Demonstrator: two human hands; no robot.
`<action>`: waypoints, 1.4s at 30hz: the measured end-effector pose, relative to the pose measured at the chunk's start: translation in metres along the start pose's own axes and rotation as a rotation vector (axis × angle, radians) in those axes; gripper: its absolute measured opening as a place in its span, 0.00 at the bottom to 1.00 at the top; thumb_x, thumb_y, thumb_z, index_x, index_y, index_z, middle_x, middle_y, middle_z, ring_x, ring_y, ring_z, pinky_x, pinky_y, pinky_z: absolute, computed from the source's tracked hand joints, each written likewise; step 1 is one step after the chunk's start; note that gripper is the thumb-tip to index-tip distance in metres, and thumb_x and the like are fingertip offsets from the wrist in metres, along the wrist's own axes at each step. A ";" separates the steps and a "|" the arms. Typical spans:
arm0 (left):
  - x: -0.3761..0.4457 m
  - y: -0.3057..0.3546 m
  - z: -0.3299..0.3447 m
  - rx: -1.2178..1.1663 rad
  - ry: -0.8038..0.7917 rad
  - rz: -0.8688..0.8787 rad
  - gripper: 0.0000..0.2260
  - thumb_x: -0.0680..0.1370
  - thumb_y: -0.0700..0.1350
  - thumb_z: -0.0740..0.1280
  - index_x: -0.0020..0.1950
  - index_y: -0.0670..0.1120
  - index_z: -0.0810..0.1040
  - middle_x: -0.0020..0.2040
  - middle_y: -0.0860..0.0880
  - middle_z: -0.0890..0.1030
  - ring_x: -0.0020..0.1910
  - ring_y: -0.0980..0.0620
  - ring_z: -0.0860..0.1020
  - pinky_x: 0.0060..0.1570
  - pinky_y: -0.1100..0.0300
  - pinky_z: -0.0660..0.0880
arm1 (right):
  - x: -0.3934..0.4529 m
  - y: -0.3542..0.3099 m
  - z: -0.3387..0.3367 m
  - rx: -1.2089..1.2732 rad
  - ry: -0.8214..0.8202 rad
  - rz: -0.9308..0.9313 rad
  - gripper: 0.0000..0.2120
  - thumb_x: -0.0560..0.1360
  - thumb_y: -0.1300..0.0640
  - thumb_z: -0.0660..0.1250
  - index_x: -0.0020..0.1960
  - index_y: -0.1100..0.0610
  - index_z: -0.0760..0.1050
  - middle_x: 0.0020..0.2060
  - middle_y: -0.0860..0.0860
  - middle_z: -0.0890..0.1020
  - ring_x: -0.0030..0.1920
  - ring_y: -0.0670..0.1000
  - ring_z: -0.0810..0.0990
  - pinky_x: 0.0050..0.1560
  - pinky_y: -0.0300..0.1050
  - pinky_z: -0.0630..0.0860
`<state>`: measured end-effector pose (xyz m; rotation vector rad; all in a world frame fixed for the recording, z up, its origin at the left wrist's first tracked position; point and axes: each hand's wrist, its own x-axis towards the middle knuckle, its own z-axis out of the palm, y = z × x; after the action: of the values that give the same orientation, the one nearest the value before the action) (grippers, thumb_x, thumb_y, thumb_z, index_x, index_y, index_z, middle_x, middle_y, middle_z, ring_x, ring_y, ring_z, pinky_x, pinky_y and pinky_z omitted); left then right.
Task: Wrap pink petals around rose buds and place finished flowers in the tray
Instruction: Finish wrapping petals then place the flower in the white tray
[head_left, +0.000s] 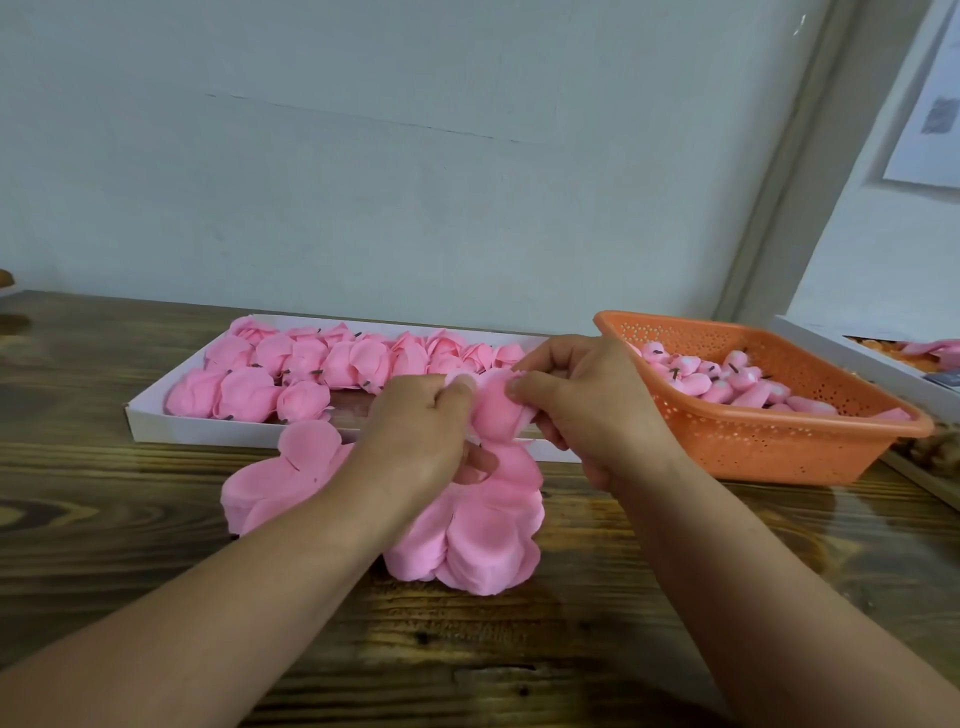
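Pinching a petal (497, 410) around a bud, my left hand (415, 431) and right hand (592, 400) both grip it above the petal pile (467, 535) on the tabletop (156, 571), just before the tray (156, 421) of roses (311, 364); basket (779, 441) at right.

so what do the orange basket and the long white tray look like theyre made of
Orange perforated basket: moulded plastic, judging by its punched holes and smooth rolled rim. Long white tray: probably matte cardboard, with thin flat folded-looking walls; foam board is possible.
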<state>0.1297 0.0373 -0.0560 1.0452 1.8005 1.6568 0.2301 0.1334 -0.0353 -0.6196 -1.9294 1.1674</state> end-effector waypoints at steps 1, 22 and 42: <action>0.001 0.001 -0.001 -0.071 0.014 -0.051 0.11 0.83 0.46 0.57 0.46 0.46 0.76 0.33 0.40 0.83 0.29 0.47 0.82 0.26 0.61 0.76 | 0.000 -0.001 0.000 -0.003 -0.014 0.000 0.14 0.70 0.72 0.66 0.30 0.58 0.73 0.16 0.45 0.72 0.16 0.41 0.67 0.18 0.33 0.62; 0.002 0.006 -0.002 -0.398 -0.004 -0.308 0.06 0.82 0.41 0.58 0.48 0.40 0.71 0.35 0.35 0.83 0.28 0.44 0.82 0.29 0.56 0.81 | -0.002 -0.006 -0.004 -0.232 -0.141 -0.112 0.10 0.71 0.70 0.67 0.37 0.57 0.78 0.26 0.53 0.72 0.25 0.47 0.66 0.28 0.40 0.64; 0.005 0.002 -0.004 -0.204 -0.246 -0.177 0.26 0.82 0.57 0.53 0.51 0.39 0.82 0.42 0.38 0.85 0.38 0.45 0.84 0.41 0.55 0.81 | -0.004 -0.004 0.002 -0.356 -0.054 -0.093 0.12 0.69 0.65 0.67 0.31 0.51 0.75 0.23 0.45 0.74 0.26 0.46 0.71 0.32 0.44 0.70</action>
<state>0.1240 0.0390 -0.0532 0.9263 1.4868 1.4978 0.2307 0.1278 -0.0334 -0.6791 -2.2090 0.7953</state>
